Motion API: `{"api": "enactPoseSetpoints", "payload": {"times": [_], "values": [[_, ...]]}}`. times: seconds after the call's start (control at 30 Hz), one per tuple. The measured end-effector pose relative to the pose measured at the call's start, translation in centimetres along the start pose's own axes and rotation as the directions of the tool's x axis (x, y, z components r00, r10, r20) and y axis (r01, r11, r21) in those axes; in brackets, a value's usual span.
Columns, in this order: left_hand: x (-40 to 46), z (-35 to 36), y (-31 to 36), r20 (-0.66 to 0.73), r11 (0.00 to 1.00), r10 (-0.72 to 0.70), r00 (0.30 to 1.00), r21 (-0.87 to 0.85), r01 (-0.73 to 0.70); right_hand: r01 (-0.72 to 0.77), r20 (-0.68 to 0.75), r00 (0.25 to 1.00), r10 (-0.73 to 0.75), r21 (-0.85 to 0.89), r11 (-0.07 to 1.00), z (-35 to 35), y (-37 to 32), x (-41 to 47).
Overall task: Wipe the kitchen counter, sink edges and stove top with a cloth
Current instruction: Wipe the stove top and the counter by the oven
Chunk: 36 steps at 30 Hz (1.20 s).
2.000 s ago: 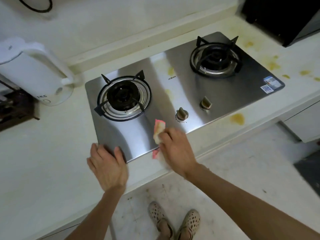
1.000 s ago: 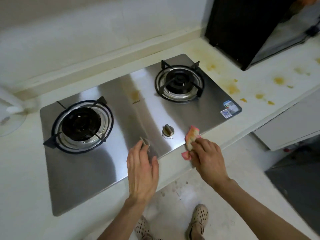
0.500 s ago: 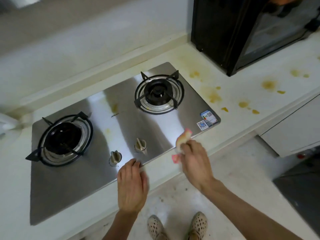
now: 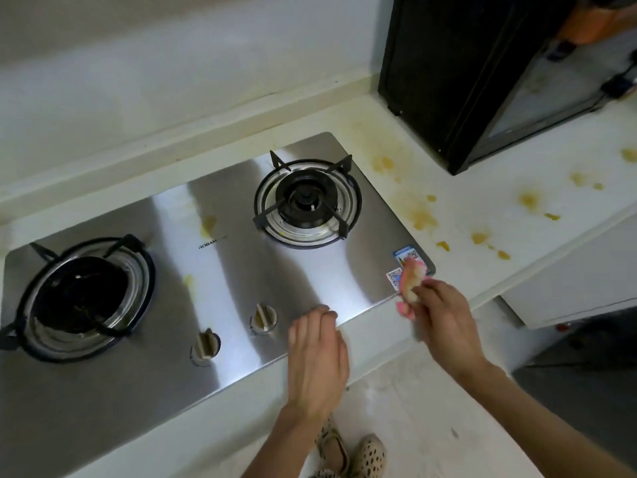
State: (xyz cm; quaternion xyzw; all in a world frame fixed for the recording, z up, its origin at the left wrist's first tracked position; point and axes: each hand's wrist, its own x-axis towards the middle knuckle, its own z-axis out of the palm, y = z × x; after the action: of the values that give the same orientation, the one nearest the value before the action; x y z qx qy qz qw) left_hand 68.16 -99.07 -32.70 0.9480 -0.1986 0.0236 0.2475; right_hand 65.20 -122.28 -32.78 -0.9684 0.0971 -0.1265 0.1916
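Note:
A stainless steel stove top with two black burners is set into the white counter. My right hand grips a pink and cream cloth at the stove's front right corner, over the stickers. Left of it, my left hand rests with loosely bent fingers on the stove's front edge, just right of the two knobs. Yellow stains mark the steel between the burners and the counter to the right of the stove.
A black appliance stands on the counter at the back right, close to the stove's far corner. A raised ledge and white wall run behind the stove. Below the counter edge lies a pale floor with my feet.
My right hand has carried the cloth rightwards along the stove's front edge, from near the knobs to the front right corner. My left hand followed it to the right along the same edge.

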Motion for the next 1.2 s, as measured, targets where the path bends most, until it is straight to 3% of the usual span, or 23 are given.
{"api": "enactPoseSetpoints", "payload": {"times": [0.13,0.23,0.4,0.6,0.77,0.9,1.03,1.2], "values": [[3.1,1.2,1.7,0.031,0.998,0.061,0.998,-0.023,-0.060,-0.360,0.003,0.933,0.360,-0.013,0.933,-1.6,4.3,4.5],[5.0,2.0,2.8,0.077,0.996,0.093,0.993,-0.020,-0.092,-0.419,-0.028,0.906,0.423,0.091,0.903,-2.0,3.7,7.0],[8.3,3.2,4.7,0.110,0.991,0.120,0.987,0.046,-0.126,-0.301,-0.149,0.933,0.328,0.181,0.936,-1.4,0.5,9.6],[11.0,4.3,6.0,0.087,0.995,0.056,0.995,0.076,-0.063,-0.040,0.106,0.994,0.030,0.097,0.994,-1.4,1.4,11.7],[12.9,5.8,7.8,-0.005,1.000,-0.011,1.000,-0.001,0.011,0.268,0.328,0.918,-0.223,-0.097,0.959,0.3,7.4,16.7],[14.1,7.4,9.6,-0.051,0.993,-0.109,0.993,-0.049,0.106,0.255,0.354,0.916,-0.188,-0.151,0.955,0.4,10.8,22.3],[14.5,7.8,10.6,-0.064,0.978,-0.207,0.976,0.010,0.209,0.175,0.288,0.944,-0.162,-0.021,0.984,1.5,10.2,26.5],[15.4,8.1,11.3,-0.058,0.966,-0.223,0.973,0.119,0.229,0.329,0.327,0.878,-0.350,0.119,0.937,3.1,7.5,30.3]]}}
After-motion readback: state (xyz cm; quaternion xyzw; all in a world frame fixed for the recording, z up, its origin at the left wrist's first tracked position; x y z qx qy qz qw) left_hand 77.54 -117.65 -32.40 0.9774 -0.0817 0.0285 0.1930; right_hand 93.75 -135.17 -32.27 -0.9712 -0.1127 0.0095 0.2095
